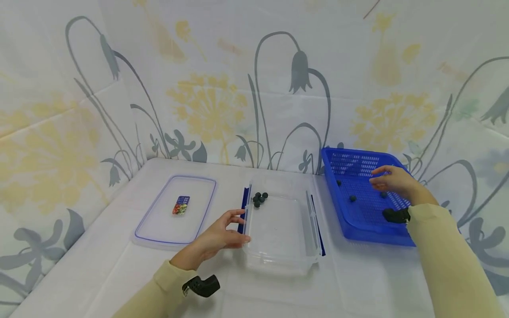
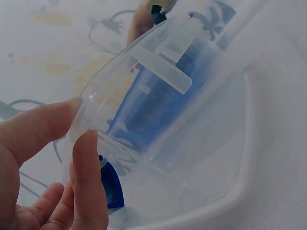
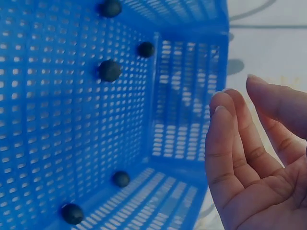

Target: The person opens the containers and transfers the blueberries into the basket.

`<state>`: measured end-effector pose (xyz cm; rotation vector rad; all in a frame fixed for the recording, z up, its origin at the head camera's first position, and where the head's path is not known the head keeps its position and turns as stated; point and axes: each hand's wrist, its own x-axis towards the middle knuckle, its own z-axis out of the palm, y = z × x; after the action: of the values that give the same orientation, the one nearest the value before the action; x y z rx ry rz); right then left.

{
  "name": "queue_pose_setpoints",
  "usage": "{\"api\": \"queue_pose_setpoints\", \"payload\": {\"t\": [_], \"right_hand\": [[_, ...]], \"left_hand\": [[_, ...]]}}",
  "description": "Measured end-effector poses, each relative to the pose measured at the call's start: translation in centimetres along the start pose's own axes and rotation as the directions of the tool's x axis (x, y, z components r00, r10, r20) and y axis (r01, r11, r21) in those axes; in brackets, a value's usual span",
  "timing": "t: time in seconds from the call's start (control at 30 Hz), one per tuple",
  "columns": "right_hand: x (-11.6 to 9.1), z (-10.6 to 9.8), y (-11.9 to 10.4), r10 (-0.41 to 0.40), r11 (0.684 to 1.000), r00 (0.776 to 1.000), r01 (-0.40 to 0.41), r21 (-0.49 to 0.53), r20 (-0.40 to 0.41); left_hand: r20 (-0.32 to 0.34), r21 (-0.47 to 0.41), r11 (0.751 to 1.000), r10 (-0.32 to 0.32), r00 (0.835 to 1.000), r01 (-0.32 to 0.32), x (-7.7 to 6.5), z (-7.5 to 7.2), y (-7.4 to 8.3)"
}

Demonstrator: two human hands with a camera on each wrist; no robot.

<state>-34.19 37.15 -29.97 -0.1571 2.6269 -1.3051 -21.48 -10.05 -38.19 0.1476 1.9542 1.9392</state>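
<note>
While the right hand (image 1: pixel 391 181) hangs over the blue basket (image 1: pixel 397 238), its fingers (image 3: pixel 230 143) are loosely spread and slightly bent, holding nothing; the wrist view shows the palm bare. Just below and beside them lie small dark balls (image 3: pixel 110 70) scattered on the perforated floor, well apart from one another, a couple rolled into the basket's corner. They look hard, smooth and round: light, likely to roll or skid off at a touch, and best pinched between thumb and fingertip from above, one at a time. The perforations may steady them a little.

The left hand (image 1: pixel 216 238) is at the left wall of the clear plastic container (image 1: pixel 278 260), thumb (image 2: pixel 88 182) and forefinger pinching the thin rim. That wall looks light and somewhat flexible, and slick; a pinch on the rim holds it in place, but I judge it would slide easily on the cloth if pushed. A blue clip (image 2: pixel 111 189) sits just under the thumb. A small cluster of the same dark balls (image 1: pixel 260 198) rests in the container's far left corner.

The container stands mid-surface, with the basket just beside it toward the right edge. Its flat lid (image 1: pixel 175 212) lies apart toward the left edge, a small coloured label at its middle. A floral cloth covers the surface (image 1: pixel 119 274) and hangs behind.
</note>
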Motion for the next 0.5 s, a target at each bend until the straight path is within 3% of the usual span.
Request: {"api": "queue_pose_setpoints", "payload": {"t": [0.23, 0.5], "right_hand": [[0.4, 1.2, -2.7, -0.057, 0.998, 0.998, 0.057, -0.014, -0.003], [0.4, 4.2, -6.0, -0.147, 0.987, 0.988, 0.149, -0.056, 0.041]], "left_hand": [[-0.014, 0.004, 1.0, -0.01, 1.0, 0.01, 0.1, -0.1, -0.2], [0.0, 0.0, 1.0, -0.002, 1.0, 0.002, 0.1, -0.1, -0.2]]}}
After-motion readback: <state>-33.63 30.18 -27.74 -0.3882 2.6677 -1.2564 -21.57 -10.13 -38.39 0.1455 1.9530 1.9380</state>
